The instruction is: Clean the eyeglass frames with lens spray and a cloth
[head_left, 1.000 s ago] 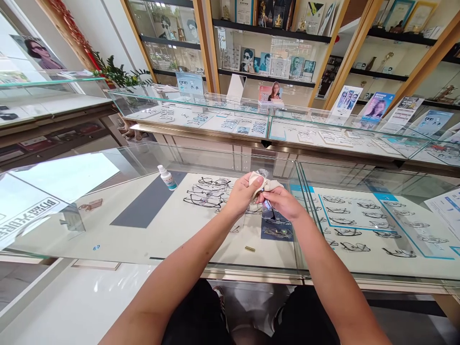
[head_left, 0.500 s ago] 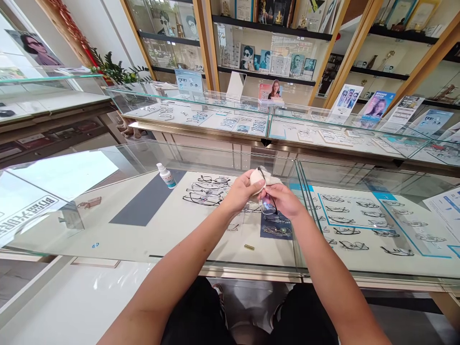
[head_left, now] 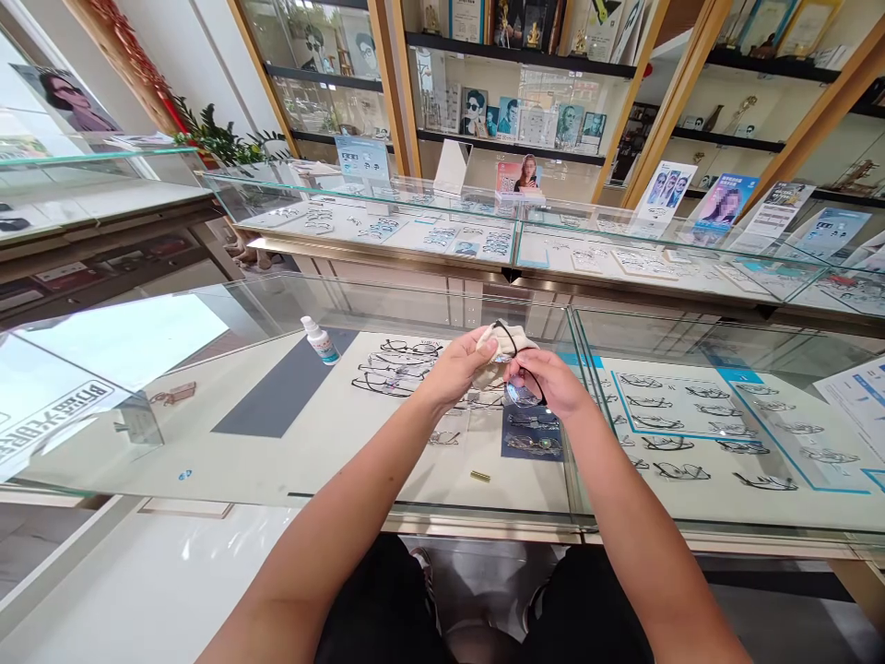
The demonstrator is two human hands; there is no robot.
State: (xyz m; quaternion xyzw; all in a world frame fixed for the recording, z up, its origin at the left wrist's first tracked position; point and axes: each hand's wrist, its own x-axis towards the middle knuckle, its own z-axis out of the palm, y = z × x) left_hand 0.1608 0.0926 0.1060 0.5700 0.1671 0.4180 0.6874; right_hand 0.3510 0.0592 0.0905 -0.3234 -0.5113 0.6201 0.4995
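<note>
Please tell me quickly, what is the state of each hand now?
Left hand: closed, holding the pale cloth.
Right hand: closed, holding the glasses.

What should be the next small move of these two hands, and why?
I would perhaps bring the cream cloth down to the uncovered lens and rub lightly: the left hand holds the cloth against the glasses, the right hand holds their frame, and this lens hangs below, outside the cloth.
</note>
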